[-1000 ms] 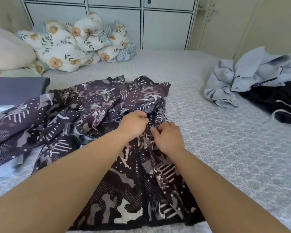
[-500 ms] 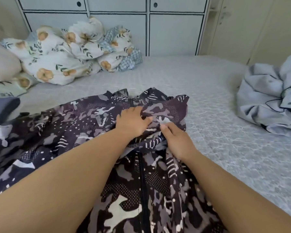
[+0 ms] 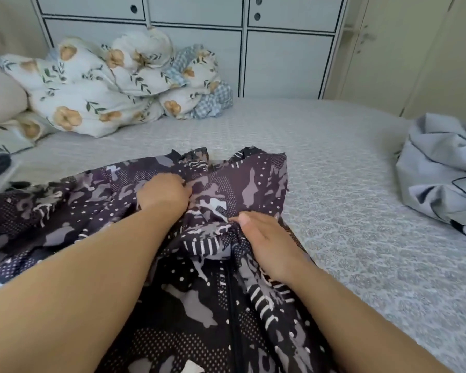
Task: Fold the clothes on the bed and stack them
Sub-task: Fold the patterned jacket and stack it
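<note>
Left hand (image 3: 163, 193) grips bunched patterned jacket (image 3: 256, 181); right hand (image 3: 264, 239) pinches its collar fold. White neck label (image 3: 215, 203) unreadable. Bare bed (image 3: 347, 211) rightward.

Two bare forearms reach up from the bottom of the frame and converge near its centre. The left arm enters from the lower left corner and runs diagonally up to the right. The left hand (image 3: 163, 195), just left of centre, shows its back to the camera; its fingers are curled under at the knuckles, bunching dark patterned cloth. The right arm comes from the lower right and angles up to the left. The right hand (image 3: 264, 238) lies lower and to the right, its fingers mostly hidden, its thumb pointing left, tip pressing the cloth.
</note>
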